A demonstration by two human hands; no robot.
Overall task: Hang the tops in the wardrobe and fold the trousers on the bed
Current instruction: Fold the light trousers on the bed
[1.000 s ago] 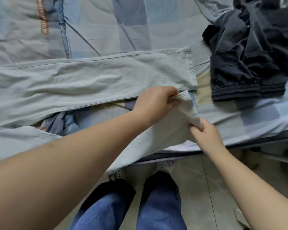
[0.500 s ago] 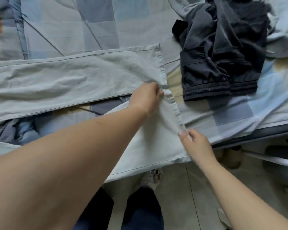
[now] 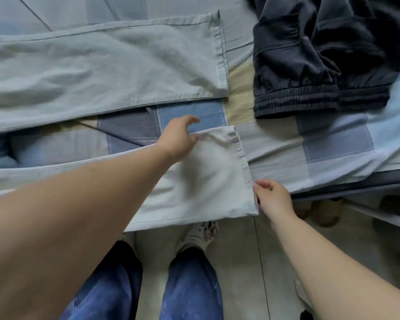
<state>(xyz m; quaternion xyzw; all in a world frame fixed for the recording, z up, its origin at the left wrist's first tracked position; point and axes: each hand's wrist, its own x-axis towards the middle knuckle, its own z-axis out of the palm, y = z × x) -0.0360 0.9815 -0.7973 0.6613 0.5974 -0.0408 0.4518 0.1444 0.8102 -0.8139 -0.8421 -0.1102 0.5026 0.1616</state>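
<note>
From the head camera we look down on a patchwork bedsheet (image 3: 333,144) in blue, grey and beige squares. On it, beyond and to the right of the near trouser leg, lies a heap of dark navy trousers (image 3: 310,65) with a gathered elastic waistband turned toward us. Below the bed edge we see pale floor tiles (image 3: 240,262), our own blue jeans (image 3: 189,285) and a light shoe (image 3: 201,234). Nothing lies across the near leg except our own left forearm.

The pale grey-green trousers (image 3: 102,65) are spread flat on the sheet, their legs running off to the left. The far leg lies creased, its stitched hem close beside the navy heap. The near leg (image 3: 206,181) sits at the bed's edge, smooth, with its hem to the right. Our left hand (image 3: 178,139) pinches the far corner of that hem between thumb and fingers. Our right hand (image 3: 273,197) pinches the near corner, fingers curled at the hem's edge.
</note>
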